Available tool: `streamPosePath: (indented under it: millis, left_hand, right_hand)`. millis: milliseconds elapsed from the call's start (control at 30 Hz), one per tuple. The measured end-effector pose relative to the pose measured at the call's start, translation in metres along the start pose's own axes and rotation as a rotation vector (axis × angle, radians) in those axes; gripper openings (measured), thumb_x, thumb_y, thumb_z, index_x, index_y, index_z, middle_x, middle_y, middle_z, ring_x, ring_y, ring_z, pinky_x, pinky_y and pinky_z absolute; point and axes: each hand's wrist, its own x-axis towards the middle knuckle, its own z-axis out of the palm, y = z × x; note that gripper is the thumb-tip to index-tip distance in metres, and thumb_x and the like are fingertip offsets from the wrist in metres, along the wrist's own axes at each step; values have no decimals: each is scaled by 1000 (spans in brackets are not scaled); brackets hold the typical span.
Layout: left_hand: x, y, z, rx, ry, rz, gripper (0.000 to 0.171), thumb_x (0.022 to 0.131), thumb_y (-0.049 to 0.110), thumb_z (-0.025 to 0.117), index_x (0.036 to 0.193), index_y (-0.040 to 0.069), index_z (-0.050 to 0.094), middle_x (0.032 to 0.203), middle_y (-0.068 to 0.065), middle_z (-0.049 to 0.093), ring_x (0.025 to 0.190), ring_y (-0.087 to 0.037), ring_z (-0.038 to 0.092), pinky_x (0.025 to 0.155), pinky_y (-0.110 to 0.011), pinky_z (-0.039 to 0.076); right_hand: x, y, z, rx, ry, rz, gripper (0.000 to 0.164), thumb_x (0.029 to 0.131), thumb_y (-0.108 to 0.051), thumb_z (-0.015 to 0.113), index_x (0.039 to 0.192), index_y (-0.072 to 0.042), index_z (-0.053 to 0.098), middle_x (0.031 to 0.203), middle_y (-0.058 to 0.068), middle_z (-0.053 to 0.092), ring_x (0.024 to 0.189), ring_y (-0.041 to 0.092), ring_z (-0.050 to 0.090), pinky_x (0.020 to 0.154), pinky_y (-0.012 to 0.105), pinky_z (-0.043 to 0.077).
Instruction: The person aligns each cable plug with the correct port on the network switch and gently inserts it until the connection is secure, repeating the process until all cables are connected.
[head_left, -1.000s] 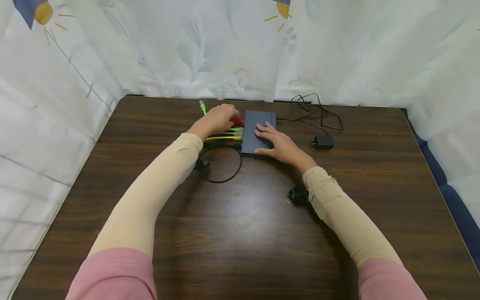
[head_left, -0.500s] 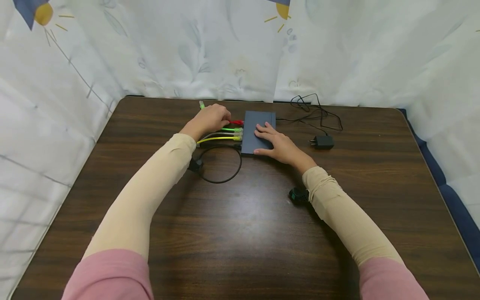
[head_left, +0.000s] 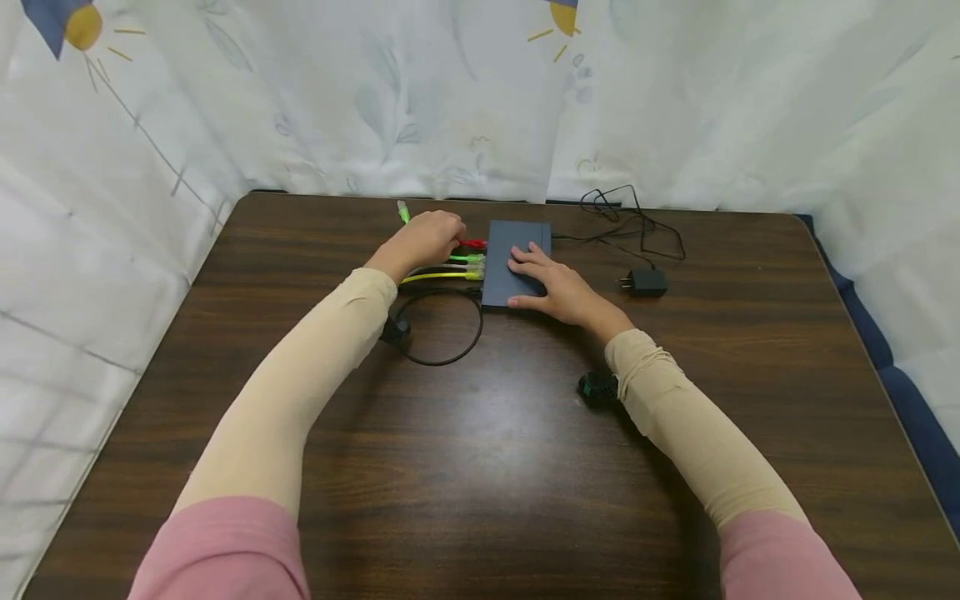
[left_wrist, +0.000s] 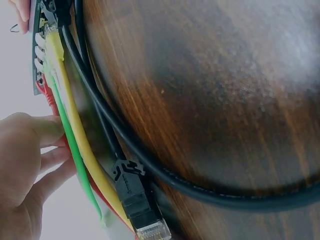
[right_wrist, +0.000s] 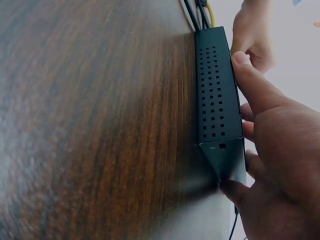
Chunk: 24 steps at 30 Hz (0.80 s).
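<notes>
A flat blue-grey network switch (head_left: 517, 283) with a perforated side lies near the back of the table. My right hand (head_left: 558, 287) rests on its top, fingers spread, and the thumb lies along the near edge in the right wrist view. At the switch's left side, my left hand (head_left: 426, 242) pinches a red network cable (head_left: 472, 244) a little behind its plug. In the left wrist view, a green cable (left_wrist: 70, 135) and a yellow cable (left_wrist: 75, 107) pass by the fingers. A black cable (left_wrist: 105, 107) loops beside them, with a loose clear-tipped plug (left_wrist: 137, 200) at its end.
A black power adapter (head_left: 645, 283) with a tangled thin cord (head_left: 637, 225) lies right of the switch. Near my right forearm sits a small black object (head_left: 596, 389). A green cable's loose end (head_left: 403, 212) points to the back beyond my left hand. A patterned curtain (head_left: 480, 100) hangs behind the table.
My left hand has slid left along the red cable, away from its plug, then come slightly back right; more of the red plug shows. The right hand and switch have stayed in place.
</notes>
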Motion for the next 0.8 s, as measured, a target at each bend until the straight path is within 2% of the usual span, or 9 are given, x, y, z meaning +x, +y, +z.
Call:
streamPosePath:
  millis: [400, 633, 800]
  left_hand:
    - [-2, 5, -2, 17, 47, 63, 18, 98, 2, 50, 91, 2, 66, 89, -14, 63, 75, -26, 54, 69, -36, 44]
    - [-4, 6, -2, -4, 28, 51, 18, 98, 2, 50, 97, 1, 67, 93, -15, 63, 80, -27, 57, 73, -37, 46]
    - [-2, 8, -5, 18, 12, 13, 17, 98, 6, 52, 103, 2, 68, 99, -14, 63, 88, -29, 61, 78, -39, 50]
  right_hand:
    - [0, -2, 0, 12, 15, -27, 73, 88, -46, 66, 149, -18, 38, 161, -3, 22, 152, 20, 6, 119, 54, 18]
    - [1, 0, 1, 5, -1, -19, 74, 88, -47, 66, 150, -19, 37, 162, -3, 20, 152, 20, 4, 119, 55, 18]
    - [2, -3, -3, -9, 4, -2, 75, 87, -48, 67, 149, -18, 38, 162, -2, 22, 153, 20, 5, 120, 54, 16]
